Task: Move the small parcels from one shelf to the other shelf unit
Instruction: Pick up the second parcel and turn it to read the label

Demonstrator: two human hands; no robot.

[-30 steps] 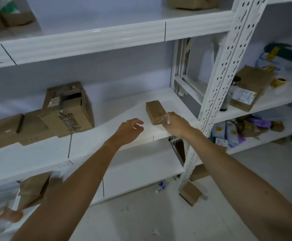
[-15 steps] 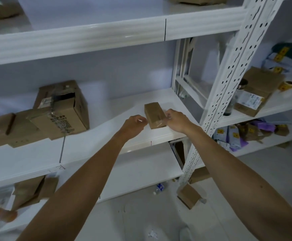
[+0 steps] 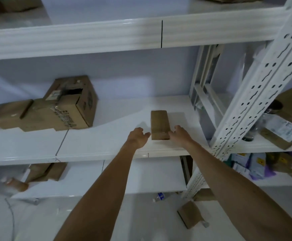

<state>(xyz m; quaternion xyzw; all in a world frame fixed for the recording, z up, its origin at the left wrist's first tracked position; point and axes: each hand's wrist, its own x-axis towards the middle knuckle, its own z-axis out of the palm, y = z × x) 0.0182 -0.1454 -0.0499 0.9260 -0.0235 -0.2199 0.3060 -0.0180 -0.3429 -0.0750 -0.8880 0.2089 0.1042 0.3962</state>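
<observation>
Hands flanking one small parcel on middle shelf.

Right hand [image 3: 181, 135] is resting loosely open against the right near corner of one small brown parcel [image 3: 159, 124]; left hand [image 3: 138, 137] is hovering just beside its left edge, fingers half-curled, gripping nothing. Parcel is lying flat on the white shelf [image 3: 107, 141], near the perforated upright [image 3: 256, 94]. One large torn carton [image 3: 68, 108] is sitting well to the left, its printing unreadable. One labelled box [image 3: 287, 122] is lying on the neighbouring unit, label text illegible.
</observation>
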